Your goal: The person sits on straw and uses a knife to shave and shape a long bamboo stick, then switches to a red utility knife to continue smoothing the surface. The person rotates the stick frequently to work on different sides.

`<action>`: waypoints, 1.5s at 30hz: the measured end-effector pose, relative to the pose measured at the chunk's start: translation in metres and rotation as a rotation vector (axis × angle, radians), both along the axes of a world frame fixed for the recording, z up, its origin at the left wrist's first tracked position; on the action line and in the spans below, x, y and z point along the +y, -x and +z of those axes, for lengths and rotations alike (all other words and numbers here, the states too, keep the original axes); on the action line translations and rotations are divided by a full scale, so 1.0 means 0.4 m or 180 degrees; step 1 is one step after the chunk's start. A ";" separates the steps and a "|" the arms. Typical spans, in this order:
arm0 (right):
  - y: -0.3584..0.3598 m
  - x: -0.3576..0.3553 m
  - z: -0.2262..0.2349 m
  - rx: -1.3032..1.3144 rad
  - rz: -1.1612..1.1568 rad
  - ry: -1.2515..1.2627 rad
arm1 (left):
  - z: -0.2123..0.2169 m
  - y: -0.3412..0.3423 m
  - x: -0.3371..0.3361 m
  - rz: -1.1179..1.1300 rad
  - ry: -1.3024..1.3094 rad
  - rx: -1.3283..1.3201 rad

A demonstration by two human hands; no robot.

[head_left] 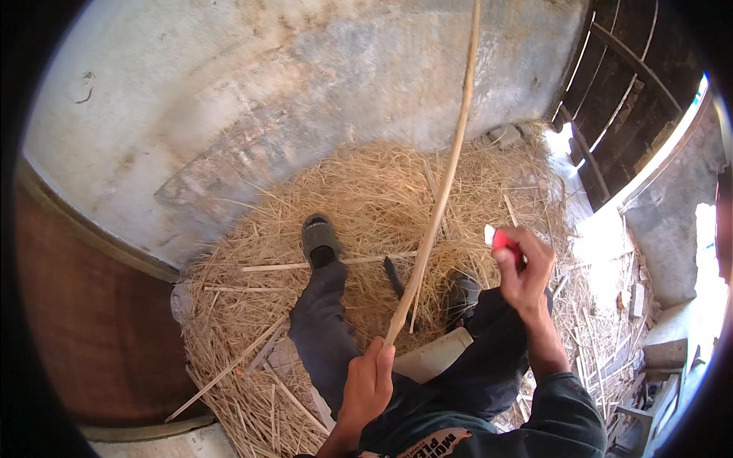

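My left hand is closed round the lower end of a long, peeled wooden stick. From that fist the stick slants up and slightly right, past the top edge of the view. My right hand, raised to the right of the stick and apart from it, grips a small red-handled tool. Its short bright end points left, toward the stick; glare hides whether that end is a blade. Below the stick, between my feet, lies a dark, narrow, flat object whose kind I cannot make out.
Loose straw covers the floor, with several thin wooden strips scattered at left. A stained wall stands ahead. My sandalled left foot rests on the straw. At right are dark wooden planks and rubble in bright light.
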State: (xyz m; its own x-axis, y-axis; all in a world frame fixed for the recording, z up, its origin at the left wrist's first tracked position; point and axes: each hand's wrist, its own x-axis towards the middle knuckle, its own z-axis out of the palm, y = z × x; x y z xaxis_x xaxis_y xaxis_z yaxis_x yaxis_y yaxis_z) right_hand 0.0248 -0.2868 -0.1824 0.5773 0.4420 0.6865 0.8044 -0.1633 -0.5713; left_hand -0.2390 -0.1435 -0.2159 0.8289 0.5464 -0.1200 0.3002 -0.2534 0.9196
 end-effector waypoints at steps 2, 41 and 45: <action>0.036 0.006 -0.031 0.0255 0.0332 0.0102 | 0.011 -0.011 0.006 0.0146 0.0034 -0.0167; 0.131 0.050 -0.035 -0.0966 0.0629 0.0620 | 0.044 -0.070 -0.019 0.0133 -0.0309 -0.0135; 0.140 0.056 -0.035 -0.0945 0.0582 0.0616 | 0.032 -0.062 -0.013 0.0093 -0.0038 -0.0215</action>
State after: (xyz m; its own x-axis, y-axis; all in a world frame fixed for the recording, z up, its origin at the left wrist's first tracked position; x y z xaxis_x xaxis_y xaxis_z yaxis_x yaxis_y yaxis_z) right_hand -0.0311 -0.2642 -0.1965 0.2660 0.6567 0.7057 0.9557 -0.0838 -0.2822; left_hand -0.2143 -0.1486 -0.2030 0.8186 0.5715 -0.0577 0.2449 -0.2565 0.9350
